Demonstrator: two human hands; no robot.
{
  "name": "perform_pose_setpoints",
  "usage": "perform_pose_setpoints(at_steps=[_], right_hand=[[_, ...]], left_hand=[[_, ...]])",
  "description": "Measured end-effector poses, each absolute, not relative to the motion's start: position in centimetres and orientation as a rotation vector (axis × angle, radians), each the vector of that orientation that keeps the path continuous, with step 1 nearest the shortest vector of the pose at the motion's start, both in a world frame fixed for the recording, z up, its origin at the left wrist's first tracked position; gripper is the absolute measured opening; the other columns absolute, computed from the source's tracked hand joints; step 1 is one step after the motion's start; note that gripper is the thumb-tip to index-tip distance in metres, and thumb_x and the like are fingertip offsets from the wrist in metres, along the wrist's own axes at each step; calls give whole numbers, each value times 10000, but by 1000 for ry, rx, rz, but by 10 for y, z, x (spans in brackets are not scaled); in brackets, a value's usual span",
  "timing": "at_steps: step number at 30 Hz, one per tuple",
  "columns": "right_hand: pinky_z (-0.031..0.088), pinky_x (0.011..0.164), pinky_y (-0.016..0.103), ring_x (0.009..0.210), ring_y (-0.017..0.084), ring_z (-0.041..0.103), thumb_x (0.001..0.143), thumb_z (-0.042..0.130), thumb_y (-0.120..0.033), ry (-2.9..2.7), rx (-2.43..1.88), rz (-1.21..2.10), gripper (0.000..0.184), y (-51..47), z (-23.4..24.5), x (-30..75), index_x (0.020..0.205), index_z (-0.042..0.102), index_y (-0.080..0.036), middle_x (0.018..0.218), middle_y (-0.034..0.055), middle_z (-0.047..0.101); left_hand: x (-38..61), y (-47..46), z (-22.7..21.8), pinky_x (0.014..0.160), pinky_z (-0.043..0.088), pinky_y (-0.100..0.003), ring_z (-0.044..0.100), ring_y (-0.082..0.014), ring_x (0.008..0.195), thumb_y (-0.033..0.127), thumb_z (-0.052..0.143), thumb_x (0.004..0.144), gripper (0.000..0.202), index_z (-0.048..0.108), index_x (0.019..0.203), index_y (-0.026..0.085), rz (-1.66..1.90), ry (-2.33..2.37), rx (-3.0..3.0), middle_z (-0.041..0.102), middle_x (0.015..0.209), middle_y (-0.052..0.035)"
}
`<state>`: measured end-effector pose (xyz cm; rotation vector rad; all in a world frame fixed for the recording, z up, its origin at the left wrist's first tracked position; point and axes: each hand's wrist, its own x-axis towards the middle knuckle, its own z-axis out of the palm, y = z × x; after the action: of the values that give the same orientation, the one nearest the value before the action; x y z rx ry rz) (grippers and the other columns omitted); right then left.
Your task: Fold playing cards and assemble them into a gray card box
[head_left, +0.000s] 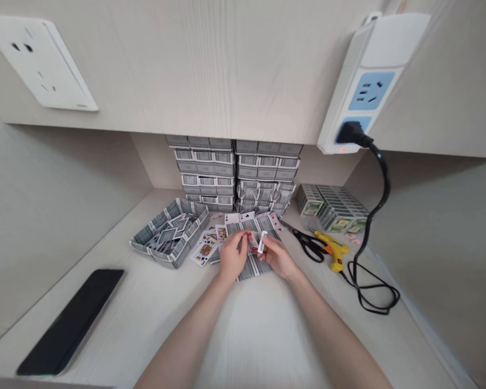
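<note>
My left hand and my right hand meet over a spread of playing cards in the middle of the desk. Together, with pinched fingers, they hold a small folded card piece with red and white on it. More cards lie face up to the left, among them court cards. Under my hands lies a grey-patterned card sheet.
A tray made of cards holds loose cards at the left. Stacks of similar trays stand at the back. Card boxes, scissors, a yellow glue gun and its cable lie right. A black phone lies near left.
</note>
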<state>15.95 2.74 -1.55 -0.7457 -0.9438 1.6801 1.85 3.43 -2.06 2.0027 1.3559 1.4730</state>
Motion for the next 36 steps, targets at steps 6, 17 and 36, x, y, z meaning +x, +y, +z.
perform_pose_setpoints(at_steps=[6, 17, 36], right_hand=[[360, 431, 225, 493, 114, 464, 706, 572, -426, -821, -785, 1643, 229, 32, -18, 163, 740, 529, -204, 632, -2, 554], [437, 500, 265, 583, 149, 515, 733, 514, -462, -837, -747, 1626, 275, 32, -20, 165, 788, 578, -200, 709, 28, 575], [255, 376, 199, 471, 85, 392, 666, 627, -400, -905, -800, 1547, 233, 32, -20, 161, 703, 560, -180, 558, -38, 453]], left_hand=[[15, 40, -27, 767, 471, -302, 608, -156, 822, 290, 445, 821, 220, 591, 945, 183, 1581, 1536, 1800, 654, 912, -59], [23, 36, -27, 628, 485, -248, 605, -119, 705, 308, 576, 714, 228, 512, 895, 185, 1373, 1352, 1718, 629, 897, -25], [21, 25, -15, 768, 422, -283, 530, -163, 950, 178, 593, 683, 157, 438, 658, 186, 1185, 1220, 2169, 483, 1127, -40]])
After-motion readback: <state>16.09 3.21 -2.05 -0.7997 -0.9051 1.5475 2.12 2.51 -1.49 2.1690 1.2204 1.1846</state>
